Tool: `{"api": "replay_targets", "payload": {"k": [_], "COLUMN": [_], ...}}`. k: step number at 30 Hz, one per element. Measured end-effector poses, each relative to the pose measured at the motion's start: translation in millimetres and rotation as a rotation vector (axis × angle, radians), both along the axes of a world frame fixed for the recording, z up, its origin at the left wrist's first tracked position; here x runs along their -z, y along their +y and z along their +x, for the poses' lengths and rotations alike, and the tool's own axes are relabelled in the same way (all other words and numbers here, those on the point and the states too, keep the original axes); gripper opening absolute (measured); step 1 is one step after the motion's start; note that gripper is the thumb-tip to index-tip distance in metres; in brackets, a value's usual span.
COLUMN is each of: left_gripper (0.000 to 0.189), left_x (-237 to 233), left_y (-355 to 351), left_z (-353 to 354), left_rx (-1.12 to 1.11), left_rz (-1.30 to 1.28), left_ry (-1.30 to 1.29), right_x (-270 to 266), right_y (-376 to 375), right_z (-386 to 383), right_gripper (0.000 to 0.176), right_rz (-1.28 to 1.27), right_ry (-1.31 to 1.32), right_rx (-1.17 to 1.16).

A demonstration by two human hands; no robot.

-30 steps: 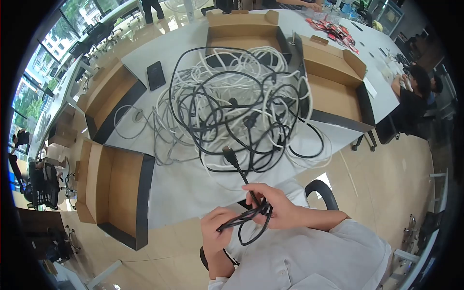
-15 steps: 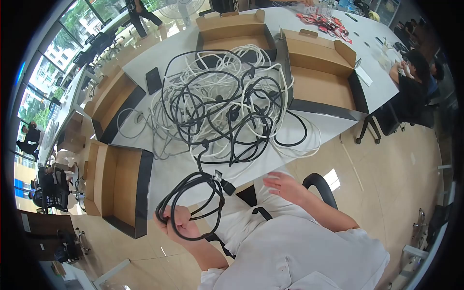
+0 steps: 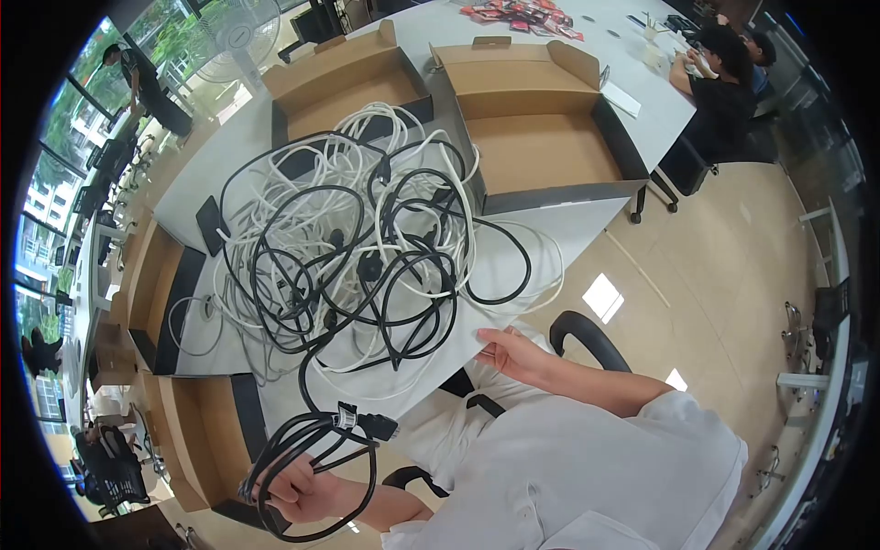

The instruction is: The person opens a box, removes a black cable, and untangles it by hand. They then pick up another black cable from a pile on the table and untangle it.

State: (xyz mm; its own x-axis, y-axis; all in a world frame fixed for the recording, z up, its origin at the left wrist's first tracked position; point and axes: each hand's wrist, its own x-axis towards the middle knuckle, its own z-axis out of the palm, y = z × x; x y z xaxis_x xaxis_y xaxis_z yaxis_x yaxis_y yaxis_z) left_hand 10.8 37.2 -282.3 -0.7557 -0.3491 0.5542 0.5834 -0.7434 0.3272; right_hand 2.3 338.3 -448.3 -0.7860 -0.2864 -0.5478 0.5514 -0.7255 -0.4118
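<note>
At the lower left, my left hand (image 3: 298, 490) is closed round a looped black power cable (image 3: 346, 417) with a white label and a black plug (image 3: 378, 427). One strand of this cable runs up into a large tangle of cables (image 3: 369, 266) on the white table (image 3: 573, 225). Black cords lie over white and grey ones there, and their ends are mostly buried. My right hand (image 3: 509, 355) is at the table's near edge, fingers stretched out and fingertips at the edge, with no cable in it.
Open cardboard boxes stand round the tangle: one at the back (image 3: 353, 92), a larger one at right (image 3: 550, 151), and two at left (image 3: 156, 284), (image 3: 206, 431). A dark flat device (image 3: 210, 225) lies left. Red packets (image 3: 527, 16) are at the far end; people sit far right.
My view has swung to the right, so the table appears shifted left. My left hand still holds the looped cable, now lower in view. My right hand has come to the table edge.
</note>
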Motion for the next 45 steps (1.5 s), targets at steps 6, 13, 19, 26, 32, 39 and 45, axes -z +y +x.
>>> {"api": "replay_targets", "payload": {"k": [6,13,19,26,32,39,45], "left_gripper": [0.014,0.021,0.033,0.029,0.048,0.047,0.055], "left_x": [-17.3,-36.6,-44.6,-40.4,-86.0,-108.8,-92.7], "left_y": [-18.1,-50.4,-82.4,-124.0,-76.4,-29.4,-19.2], "left_z": [-2.6,-16.0,-24.9,-31.8,-93.3,-164.6,-216.6], "left_rx": [0.041,0.125,0.260,0.106,0.701,0.407,0.545], "left_rz": [-0.035,0.109,0.344,0.446,0.141,-0.236,-0.105], "left_ry": [0.106,0.140,0.235,0.065,0.079,-0.296,-0.194], "right_x": [-6.2,-24.9,-3.3,-106.0,-189.6,-217.9,-220.5], "right_y": [-0.5,-10.4,-12.5,-37.0,-32.8,-74.3,-81.0], "right_z": [0.9,5.3,27.5,19.2,-79.4,-192.6,-225.2], "right_gripper": [0.016,0.024,0.034,0.032,0.033,0.052,0.043], "right_rz": [0.043,0.131,0.235,0.523,0.561,0.468,0.386], "right_ry": [0.025,-0.010,-0.088,0.664,1.117,1.037,1.044], "right_rx": [-0.015,0.019,-0.284,-0.909,-0.682,-0.318,-0.322]}}
